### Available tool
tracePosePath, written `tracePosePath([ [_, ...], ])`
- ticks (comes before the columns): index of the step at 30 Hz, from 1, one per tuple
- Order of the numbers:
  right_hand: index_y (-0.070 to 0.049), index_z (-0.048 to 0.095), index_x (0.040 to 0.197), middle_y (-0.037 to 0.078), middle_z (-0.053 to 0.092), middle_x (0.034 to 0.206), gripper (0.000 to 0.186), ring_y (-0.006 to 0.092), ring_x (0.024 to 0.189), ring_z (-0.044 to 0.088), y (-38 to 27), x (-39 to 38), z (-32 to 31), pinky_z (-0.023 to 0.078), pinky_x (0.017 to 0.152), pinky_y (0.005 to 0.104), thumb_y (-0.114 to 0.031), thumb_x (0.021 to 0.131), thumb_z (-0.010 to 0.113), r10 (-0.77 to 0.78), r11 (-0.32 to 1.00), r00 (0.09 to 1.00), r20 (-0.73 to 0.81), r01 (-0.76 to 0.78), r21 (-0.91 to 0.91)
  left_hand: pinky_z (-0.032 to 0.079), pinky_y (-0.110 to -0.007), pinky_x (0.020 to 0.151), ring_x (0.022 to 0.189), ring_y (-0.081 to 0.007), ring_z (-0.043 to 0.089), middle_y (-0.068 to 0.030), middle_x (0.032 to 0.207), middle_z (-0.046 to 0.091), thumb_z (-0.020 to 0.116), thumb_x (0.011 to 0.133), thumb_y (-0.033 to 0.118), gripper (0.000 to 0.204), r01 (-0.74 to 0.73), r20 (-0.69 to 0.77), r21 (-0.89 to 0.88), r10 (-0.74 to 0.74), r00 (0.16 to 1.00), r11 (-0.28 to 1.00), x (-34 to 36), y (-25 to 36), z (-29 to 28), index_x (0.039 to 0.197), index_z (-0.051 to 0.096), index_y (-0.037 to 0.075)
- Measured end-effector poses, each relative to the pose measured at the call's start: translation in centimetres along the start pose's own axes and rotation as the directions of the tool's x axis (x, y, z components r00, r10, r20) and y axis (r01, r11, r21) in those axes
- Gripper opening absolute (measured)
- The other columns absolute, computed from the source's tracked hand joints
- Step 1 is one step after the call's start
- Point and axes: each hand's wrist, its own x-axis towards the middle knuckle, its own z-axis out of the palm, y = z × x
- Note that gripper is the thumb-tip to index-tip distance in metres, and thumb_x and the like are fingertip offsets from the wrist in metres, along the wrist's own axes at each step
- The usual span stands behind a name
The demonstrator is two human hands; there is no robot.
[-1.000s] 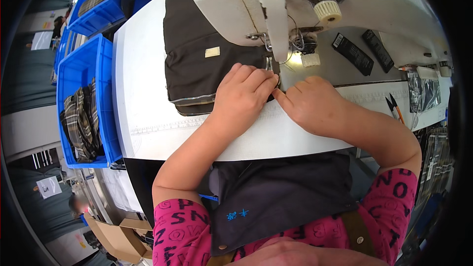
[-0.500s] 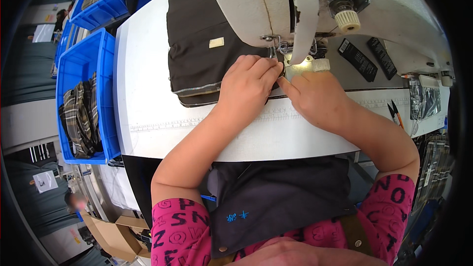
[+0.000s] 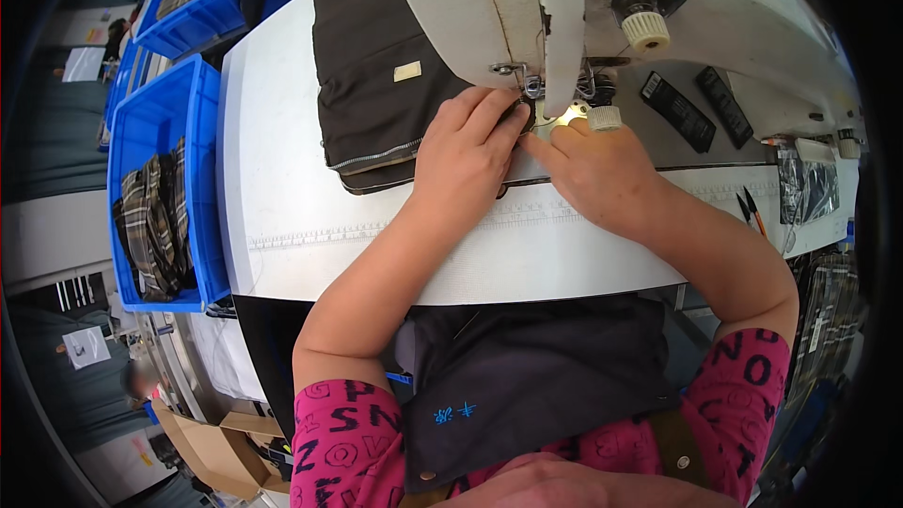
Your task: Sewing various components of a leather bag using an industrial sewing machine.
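Observation:
A dark fabric piece (image 3: pixel 362 66) with a zipper edge (image 3: pixel 367 160) and a small pale patch (image 3: pixel 406 71) lies under the white sewing machine (image 3: pixel 451 0). My left hand (image 3: pixel 466 155) grips its right part with fingers pressed together, just below the presser foot (image 3: pixel 534 89). My right hand (image 3: pixel 602 174) has curled fingers, the index fingertip touching the same fabric's edge beside my left fingers. The needle point is too small to make out; a lamp lights the plate there.
Blue bins (image 3: pixel 207 179) with plaid fabric stand left of the white table (image 3: pixel 282 207). Two black labels (image 3: pixel 675 111), clear packets (image 3: pixel 809 183) and pointed tools (image 3: pixel 752 212) lie at the right. A cardboard box (image 3: pixel 207 452) and a blurred person (image 3: pixel 139 381) are at lower left.
Both hands and the fabric have moved up, toward the machine's needle area. My left fingertips are now closer under the presser foot, over the zipper end that showed earlier.

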Motion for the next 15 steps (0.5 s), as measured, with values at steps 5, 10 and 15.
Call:
tracePosePath([
  [5, -0.006, 0.069, 0.107, 0.004, 0.061, 0.075, 0.025, 0.0237, 0.075, 0.066, -0.2, -0.1, 0.0, 0.051, 0.068, 0.0389, -0.011, 0.082, 0.067, -0.025, 0.997, 1.000, 0.017, 0.024, 0.069, 0.053, -0.036, 0.083, 0.100, -0.0232, 0.063, -0.0037, 0.108, 0.068, 0.080, 0.070, 0.006, 0.035, 0.058, 0.015, -0.014, -0.058, 0.998, 0.998, -1.1, 0.0, -0.5, 0.106, 0.077, 0.008],
  [10, -0.006, 0.071, 0.113, 0.003, 0.061, 0.076, 0.032, 0.0220, 0.076, 0.066, -0.1, -0.3, 0.0, 0.051, 0.069, 0.0380, -0.010, 0.082, 0.068, -0.057, 0.995, 0.998, 0.027, 0.054, 0.083, 0.055, -0.038, 0.081, 0.094, -0.0266, 0.066, -0.0031, 0.099, 0.069, 0.080, 0.069, 0.000, 0.035, 0.052, 0.070, -0.131, -0.043, 0.997, 0.990, -1.0, -0.6, -0.6, 0.102, 0.078, 0.010],
  [15, -0.004, 0.071, 0.115, 0.004, 0.061, 0.076, 0.034, 0.0224, 0.076, 0.066, -0.3, -0.1, -0.2, 0.051, 0.069, 0.0383, -0.009, 0.082, 0.069, -0.063, 0.994, 0.998, 0.031, 0.060, 0.091, 0.052, -0.036, 0.083, 0.093, -0.0226, 0.063, -0.0011, 0.101, 0.068, 0.080, 0.070, 0.006, 0.032, 0.002, 0.067, -0.110, 0.005, 0.998, 0.994, -1.1, -1.1, -0.6, 0.102, 0.077, 0.009],
])
